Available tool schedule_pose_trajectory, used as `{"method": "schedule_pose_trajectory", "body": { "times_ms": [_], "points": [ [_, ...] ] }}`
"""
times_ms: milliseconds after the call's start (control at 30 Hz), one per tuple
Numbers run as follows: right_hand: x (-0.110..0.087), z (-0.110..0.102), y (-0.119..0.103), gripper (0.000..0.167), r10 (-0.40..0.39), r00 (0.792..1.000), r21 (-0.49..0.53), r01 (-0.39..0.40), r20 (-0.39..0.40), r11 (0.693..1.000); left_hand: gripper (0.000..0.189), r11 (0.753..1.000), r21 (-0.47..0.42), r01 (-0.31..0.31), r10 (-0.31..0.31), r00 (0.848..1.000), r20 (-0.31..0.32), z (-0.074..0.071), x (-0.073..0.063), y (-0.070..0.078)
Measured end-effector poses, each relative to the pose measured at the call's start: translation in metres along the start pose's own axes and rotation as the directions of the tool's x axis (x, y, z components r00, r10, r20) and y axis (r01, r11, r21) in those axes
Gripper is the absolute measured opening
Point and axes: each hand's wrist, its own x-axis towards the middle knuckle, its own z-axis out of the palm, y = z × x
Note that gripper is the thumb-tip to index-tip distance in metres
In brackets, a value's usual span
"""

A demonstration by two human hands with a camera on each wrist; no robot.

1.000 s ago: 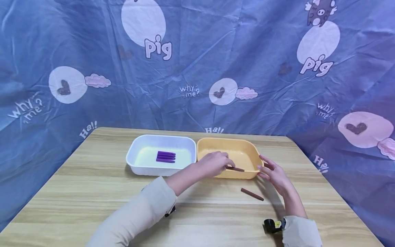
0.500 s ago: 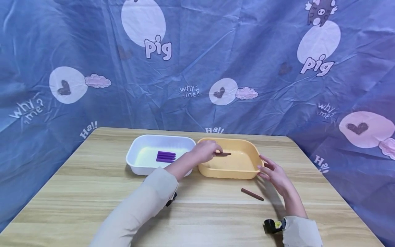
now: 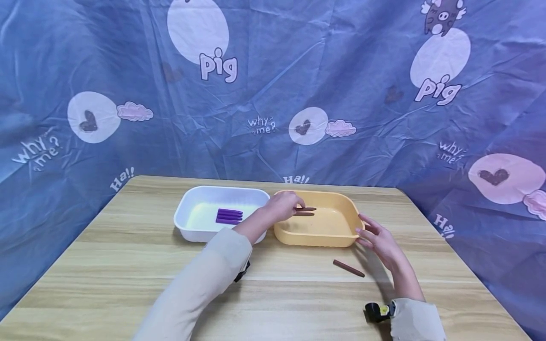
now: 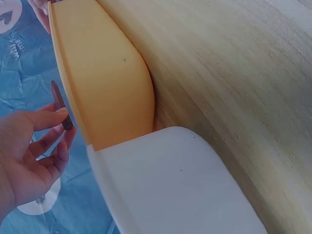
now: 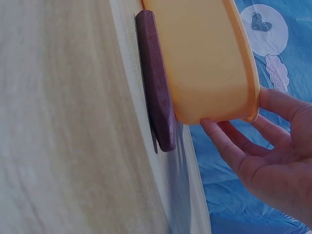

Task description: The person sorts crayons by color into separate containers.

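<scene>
My left hand (image 3: pixel 285 205) reaches over the left part of the orange plastic bin (image 3: pixel 317 240) and pinches a brown crayon (image 4: pixel 59 105) between thumb and fingers. Just in front of it, a second brown crayon (image 3: pixel 305 214) lies in that bin, partly hidden by the hand. At the bin's right end, my right hand (image 3: pixel 384 244) holds the rim, its thumb and fingers spread around the corner. A third brown crayon (image 5: pixel 157 83) lies on the table in front of the bin, near the right hand.
A white plastic bin (image 3: pixel 200 236) stands directly left of the orange one, with several purple crayons (image 3: pixel 229 216) side by side in it. Both stand on a wood-grain table (image 3: pixel 290 303). A blue printed cloth (image 3: pixel 264 80) hangs behind the table.
My left hand has moved from the orange bin's front rim back and left over its inside, carrying a brown crayon. A brown crayon now shows beneath the held one. The right hand stays put.
</scene>
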Motion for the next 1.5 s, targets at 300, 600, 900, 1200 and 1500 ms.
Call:
{"method": "schedule_pose_trajectory", "body": {
  "times_ms": [300,600,900,1200,1500],
  "points": [
    [0.000,0.000,0.001,0.063,0.005,1.000,0.003,-0.005,0.000,1.000,0.032,0.999,0.033,0.032,-0.032,0.999,0.001,0.014,0.008,-0.007],
    [0.001,-0.001,0.001,0.064,0.009,1.000,-0.014,-0.009,0.001,1.000,0.038,0.997,0.046,0.067,-0.069,0.997,0.045,0.022,0.015,-0.005],
    [0.000,-0.001,0.000,0.064,0.006,1.000,-0.004,-0.006,0.001,1.000,0.039,0.990,0.009,0.140,-0.140,0.983,0.120,0.033,0.022,-0.001],
    [0.001,-0.001,-0.001,0.064,0.002,1.000,-0.006,-0.002,-0.002,1.000,0.032,0.987,0.032,0.156,-0.159,0.981,0.110,0.044,0.024,-0.002],
    [-0.001,0.001,-0.002,0.064,0.012,1.000,0.001,-0.012,-0.004,1.000,0.030,0.986,0.074,0.150,-0.157,0.982,0.101,0.053,0.028,-0.002]
  ]
}}
